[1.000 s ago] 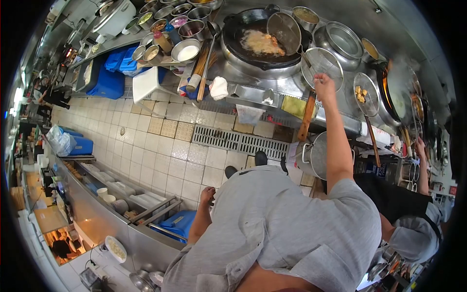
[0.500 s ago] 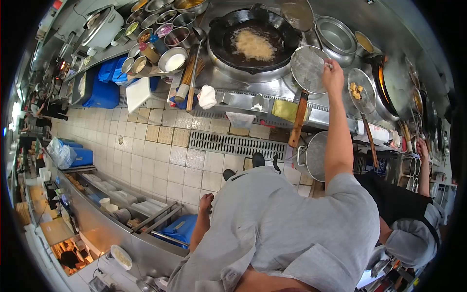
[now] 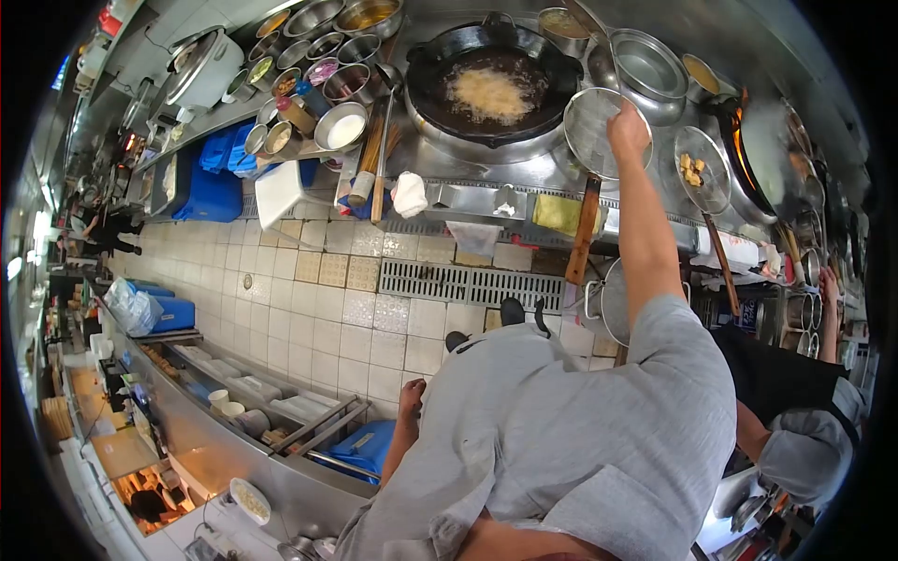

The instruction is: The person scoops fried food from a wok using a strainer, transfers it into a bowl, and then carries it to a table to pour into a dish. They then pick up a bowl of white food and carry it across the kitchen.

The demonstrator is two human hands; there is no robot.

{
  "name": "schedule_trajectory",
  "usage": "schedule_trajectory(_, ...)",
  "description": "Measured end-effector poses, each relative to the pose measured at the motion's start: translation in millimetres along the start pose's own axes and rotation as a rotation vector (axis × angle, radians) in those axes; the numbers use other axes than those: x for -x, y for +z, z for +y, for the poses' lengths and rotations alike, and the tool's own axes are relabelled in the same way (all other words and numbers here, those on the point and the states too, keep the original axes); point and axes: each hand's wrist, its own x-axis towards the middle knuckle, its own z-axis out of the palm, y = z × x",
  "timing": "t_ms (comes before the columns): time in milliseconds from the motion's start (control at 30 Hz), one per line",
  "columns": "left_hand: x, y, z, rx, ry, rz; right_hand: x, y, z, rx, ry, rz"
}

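My right hand (image 3: 629, 131) is closed around the handle of a long-handled metal utensil (image 3: 601, 42); its head is seen nearly edge-on. Under that hand lies a round mesh strainer (image 3: 589, 140), its wooden handle jutting past the counter's front edge. To the left, pale batter-like food (image 3: 494, 93) bubbles in dark oil inside a black wok (image 3: 432, 107). A metal pot (image 3: 564, 30) of oil stands behind the utensil's head. My left hand (image 3: 410, 397) hangs low by my side, its fingers loosely curled, with nothing visible in them.
Another strainer (image 3: 718, 182) with golden fried pieces lies to the right, near a wok with flames (image 3: 739, 140). Several ingredient bowls (image 3: 341, 126) crowd the left counter. A co-worker (image 3: 809, 439) stands at right. Behind me runs a steel counter (image 3: 224, 421).
The utensil in my right hand has turned from showing its round face to nearly edge-on, uncovering the oil pot behind it. My right hand moved slightly left. The co-worker's arm has shifted.
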Motion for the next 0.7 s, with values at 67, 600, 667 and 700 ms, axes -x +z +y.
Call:
schedule_trajectory(67, -1, 1, -10, 0.119, 0.074, 0.031, -1, 6, 3, 0.061, 0.000, -0.044)
schedule_trajectory(600, -3, -17, -29, 0.106, -0.027, -0.033, 122, -29, 15, -0.540, -0.057, 0.168)
schedule_trajectory(667, -14, -14, -40, 0.147, -0.046, -0.039, 134, -14, 29, -0.746, -0.039, 0.184)
schedule_trajectory(700, -16, -14, -40, 0.161, -0.018, -0.029, 140, -3, 39, -0.733, 0.004, 0.198)
